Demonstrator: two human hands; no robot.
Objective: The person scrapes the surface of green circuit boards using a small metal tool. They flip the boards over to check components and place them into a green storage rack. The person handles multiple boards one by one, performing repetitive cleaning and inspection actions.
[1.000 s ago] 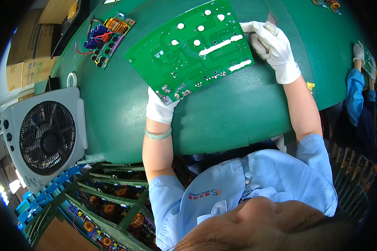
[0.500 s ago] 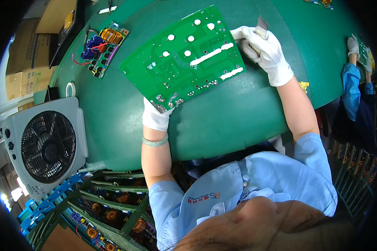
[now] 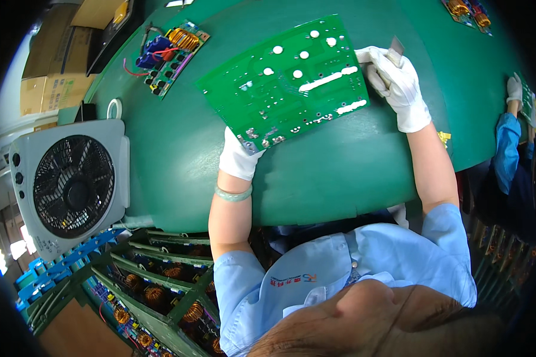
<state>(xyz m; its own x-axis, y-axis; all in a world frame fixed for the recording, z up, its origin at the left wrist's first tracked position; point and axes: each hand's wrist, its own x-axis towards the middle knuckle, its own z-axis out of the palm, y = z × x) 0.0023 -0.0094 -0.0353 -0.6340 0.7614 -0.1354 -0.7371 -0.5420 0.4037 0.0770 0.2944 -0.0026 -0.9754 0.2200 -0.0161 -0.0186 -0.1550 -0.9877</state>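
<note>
At the far left a grey box fan (image 3: 71, 184) stands against the edge of the green table (image 3: 339, 172), with racks of coil-bearing boards (image 3: 155, 285) below it. Further in, a small populated board (image 3: 170, 56) with a copper coil and blue parts lies near the table's far edge.

The gloved left hand (image 3: 239, 156) grips the near corner of the large green circuit board (image 3: 286, 83), fingers closed under and over its edge. The board is held solder side up, tilted over the middle of the table. The gloved right hand (image 3: 393, 83) is clenched at the board's right edge around a small flat grey tool (image 3: 395, 46), whose tip shows above the fingers. At the far right, a co-worker's gloved hand (image 3: 514, 89) holds another board.

The step in hand looks like inspecting or cleaning the solder side. The next move probably calls for a steady left grip while the tool is brought onto the board's face.

Compared with a second ago, the board sits slightly higher and further from the person, with the same tilt, and both grips are unchanged.
</note>
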